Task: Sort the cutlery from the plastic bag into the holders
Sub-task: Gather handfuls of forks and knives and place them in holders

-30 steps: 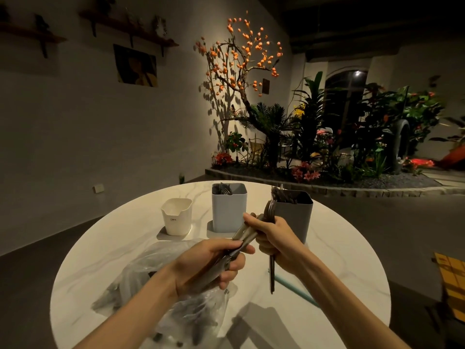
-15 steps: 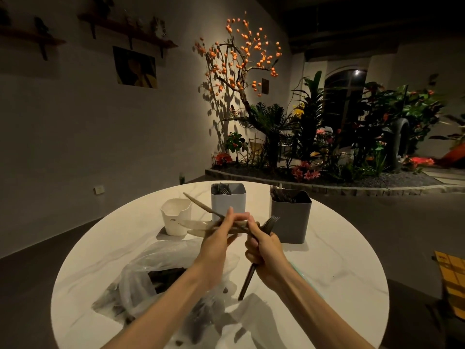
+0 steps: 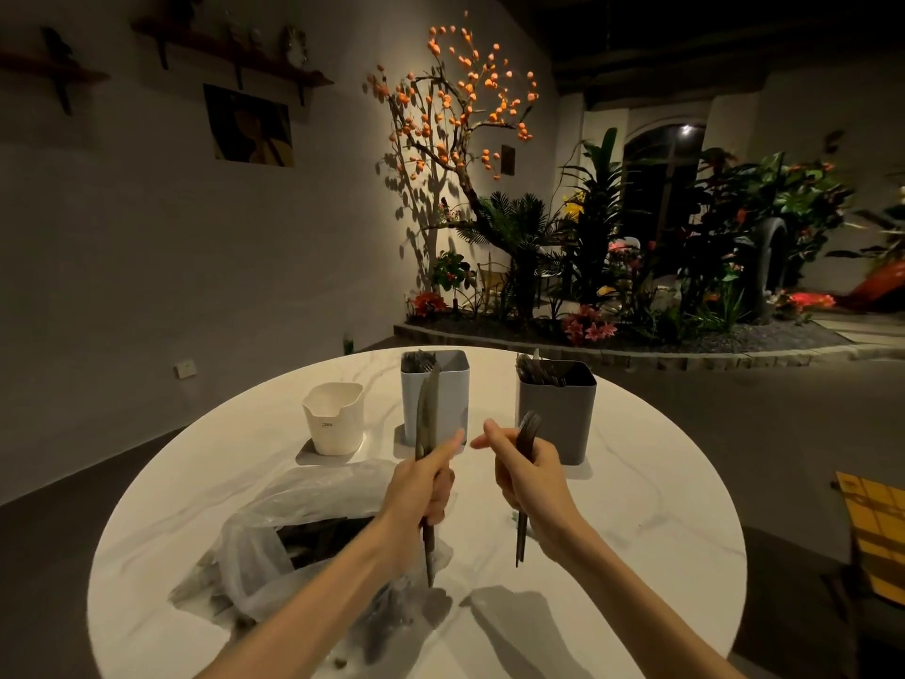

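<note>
Since a second ago the mixed bundle is split: left hand (image 3: 416,487) clasps knives (image 3: 427,423), right hand (image 3: 531,482) clasps forks (image 3: 528,433), both upright before the far-edge holders (image 3: 558,409), ready for insertion.

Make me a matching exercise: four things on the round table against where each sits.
Things:
1. small white plastic cup
2. tall light grey holder
3. dark grey square holder
4. clear plastic bag

Places:
A. rightmost of the three containers
B. under the left forearm
C. middle container
D. leftmost container

Pairs: 1-D, 2-C, 3-A, 4-B
</note>
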{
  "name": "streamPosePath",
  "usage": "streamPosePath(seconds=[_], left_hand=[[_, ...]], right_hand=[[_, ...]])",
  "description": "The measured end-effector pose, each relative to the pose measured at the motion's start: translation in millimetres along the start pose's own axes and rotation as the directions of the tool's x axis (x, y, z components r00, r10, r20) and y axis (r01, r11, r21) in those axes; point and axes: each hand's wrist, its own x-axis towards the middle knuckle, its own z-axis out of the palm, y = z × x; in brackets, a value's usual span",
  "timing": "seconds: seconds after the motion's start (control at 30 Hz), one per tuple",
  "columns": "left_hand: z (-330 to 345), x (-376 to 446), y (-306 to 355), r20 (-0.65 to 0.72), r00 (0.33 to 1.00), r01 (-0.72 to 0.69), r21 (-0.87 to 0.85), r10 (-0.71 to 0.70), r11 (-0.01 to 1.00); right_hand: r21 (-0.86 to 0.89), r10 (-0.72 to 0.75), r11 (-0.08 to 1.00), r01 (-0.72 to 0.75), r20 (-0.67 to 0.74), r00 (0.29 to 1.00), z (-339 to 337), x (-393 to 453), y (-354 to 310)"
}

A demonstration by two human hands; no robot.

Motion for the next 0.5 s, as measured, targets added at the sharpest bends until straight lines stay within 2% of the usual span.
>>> streamPosePath(seconds=[0.1,0.2,0.37,0.5], left_hand=[[8,0,-18,-0.083,0.996,-0.029,0.018,0.03,0.999],[12,-3,-32,-0.042,0.997,-0.065,0.036,0.067,0.997],[9,1,-56,-0.029,0.999,-0.033,0.154,0.038,0.987],[11,0,-61,-0.014,0.999,0.04,0.069,-0.039,0.997]], right_hand=[[-0.011,-0.025,1.0,0.026,0.044,0.999,4,-4,1],[-0.023,-0.027,0.999,0.028,0.058,0.998,7,-8,7],[-0.047,0.076,0.996,-0.076,0.013,0.997,6,-16,37],[-0.039,0.161,0.986,-0.163,-0.041,0.986,9,-16,51]])
